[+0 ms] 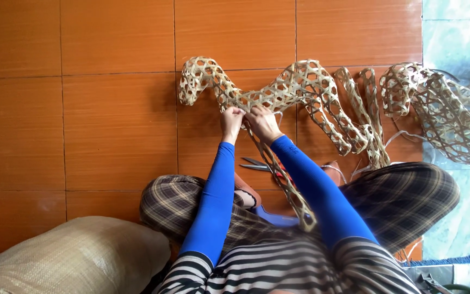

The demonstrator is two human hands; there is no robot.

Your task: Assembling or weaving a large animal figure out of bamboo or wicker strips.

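Woven bamboo animal frame (300, 90) lying on its side on the orange tiled floor (115, 125), directly ahead of the seated person's crossed legs. Judged from its form, the open lattice is largely complete: a curved head and neck at the left, an arched body, and 2 legs at the right are closed. Work appears unfinished at the underside, where a long woven strip (278, 174) runs loose from the body back toward the lap. A second woven lattice piece (441, 109) lies just beside the frame at the right, cut off by the picture edge. The left hand (233, 118) and right hand (263, 122), close together, pinch the weave where strip meets body; fingertips are hidden behind knuckles. Scissors (257, 164) lie partly hidden behind the strip. A sack (72, 256) fills the lower left.
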